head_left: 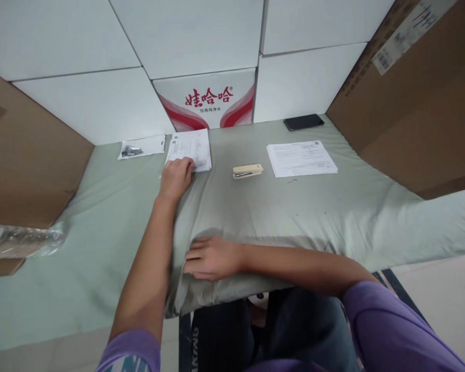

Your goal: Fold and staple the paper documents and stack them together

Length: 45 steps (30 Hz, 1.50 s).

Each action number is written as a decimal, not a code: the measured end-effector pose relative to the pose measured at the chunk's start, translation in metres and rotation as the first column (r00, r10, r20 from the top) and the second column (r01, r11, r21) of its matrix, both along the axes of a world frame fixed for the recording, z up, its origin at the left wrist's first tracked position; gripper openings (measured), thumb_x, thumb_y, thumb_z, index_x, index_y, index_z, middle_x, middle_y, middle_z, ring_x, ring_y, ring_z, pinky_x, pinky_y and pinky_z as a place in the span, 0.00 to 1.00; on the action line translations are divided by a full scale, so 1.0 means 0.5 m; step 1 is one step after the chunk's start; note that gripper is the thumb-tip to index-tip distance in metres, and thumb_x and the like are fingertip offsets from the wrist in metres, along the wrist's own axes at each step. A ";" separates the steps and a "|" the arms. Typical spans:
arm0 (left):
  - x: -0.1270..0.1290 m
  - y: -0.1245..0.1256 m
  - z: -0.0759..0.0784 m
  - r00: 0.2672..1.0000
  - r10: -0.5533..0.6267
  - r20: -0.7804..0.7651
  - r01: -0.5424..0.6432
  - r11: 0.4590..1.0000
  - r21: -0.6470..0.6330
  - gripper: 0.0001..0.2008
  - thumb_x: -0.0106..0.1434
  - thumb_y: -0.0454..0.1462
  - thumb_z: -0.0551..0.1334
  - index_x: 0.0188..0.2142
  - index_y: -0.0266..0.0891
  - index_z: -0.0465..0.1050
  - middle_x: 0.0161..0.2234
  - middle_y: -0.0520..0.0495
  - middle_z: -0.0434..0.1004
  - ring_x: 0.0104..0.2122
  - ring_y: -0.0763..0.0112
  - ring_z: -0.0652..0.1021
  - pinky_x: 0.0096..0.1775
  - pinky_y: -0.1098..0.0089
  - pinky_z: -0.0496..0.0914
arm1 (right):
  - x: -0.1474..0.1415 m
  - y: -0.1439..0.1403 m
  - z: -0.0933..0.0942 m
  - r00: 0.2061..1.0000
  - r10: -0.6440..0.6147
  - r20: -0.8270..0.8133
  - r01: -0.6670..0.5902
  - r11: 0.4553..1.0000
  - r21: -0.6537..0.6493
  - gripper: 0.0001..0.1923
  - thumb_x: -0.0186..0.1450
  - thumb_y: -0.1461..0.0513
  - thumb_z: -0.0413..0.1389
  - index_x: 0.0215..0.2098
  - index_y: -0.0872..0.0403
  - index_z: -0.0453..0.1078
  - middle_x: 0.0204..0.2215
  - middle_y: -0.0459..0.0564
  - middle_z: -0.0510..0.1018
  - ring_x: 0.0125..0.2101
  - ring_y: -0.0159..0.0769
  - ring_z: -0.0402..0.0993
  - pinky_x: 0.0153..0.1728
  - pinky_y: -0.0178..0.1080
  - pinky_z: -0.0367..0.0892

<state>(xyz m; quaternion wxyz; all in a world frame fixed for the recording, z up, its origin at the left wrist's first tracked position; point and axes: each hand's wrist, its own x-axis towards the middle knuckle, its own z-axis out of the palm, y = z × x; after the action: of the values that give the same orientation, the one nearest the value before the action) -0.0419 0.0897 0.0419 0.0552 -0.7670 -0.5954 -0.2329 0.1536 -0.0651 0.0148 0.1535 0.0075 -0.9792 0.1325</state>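
Resting the curled right hand (212, 257) on the bench (251, 219), hard to tell if pinching; farther out, with the left hand (176, 176), equally unclear in grip, touching the printed paper stack (190, 145) left of the cream stapler (248, 170).

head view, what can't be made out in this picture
Head view:
Body print on the left papers: too small to read.
Small things in the plastic bag: too small to identify.
Left hand: its own back hides the palm.
Clear plastic thing: cut off by the left edge.
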 end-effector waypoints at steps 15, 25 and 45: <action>0.069 -0.168 0.088 0.381 -0.322 0.867 -0.079 0.923 0.377 0.18 0.68 0.52 0.63 0.42 0.40 0.66 0.31 0.55 0.60 0.29 0.76 0.64 0.36 0.74 0.64 | 0.244 0.239 0.111 0.605 -0.775 -0.182 0.235 0.392 -0.889 0.38 0.59 0.43 0.66 0.63 0.48 0.67 0.56 0.56 0.77 0.54 0.47 0.75 0.55 0.52 0.71; 0.108 -0.218 -0.019 0.296 -0.049 0.954 0.094 0.995 0.022 0.30 0.53 0.59 0.71 0.43 0.40 0.74 0.33 0.46 0.80 0.34 0.64 0.81 0.37 0.67 0.74 | 0.250 0.178 0.062 0.352 -0.882 -0.313 0.235 0.407 -0.883 0.18 0.65 0.47 0.62 0.39 0.52 0.80 0.35 0.49 0.83 0.37 0.38 0.80 0.43 0.41 0.75; 0.041 -0.196 -0.053 0.694 -0.027 0.719 0.329 0.901 -0.284 0.22 0.63 0.55 0.64 0.34 0.38 0.83 0.30 0.45 0.84 0.39 0.58 0.83 0.48 0.59 0.77 | 0.322 0.202 0.036 0.687 -0.718 -0.118 0.397 0.506 -0.766 0.18 0.62 0.47 0.64 0.40 0.52 0.82 0.34 0.50 0.85 0.39 0.42 0.81 0.45 0.43 0.76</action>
<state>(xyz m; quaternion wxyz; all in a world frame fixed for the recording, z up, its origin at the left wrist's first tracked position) -0.0216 -0.0085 0.0152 -0.3518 -0.6709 -0.5264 -0.3860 0.3145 0.0359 0.0329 0.3874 -0.3467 -0.7431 0.4214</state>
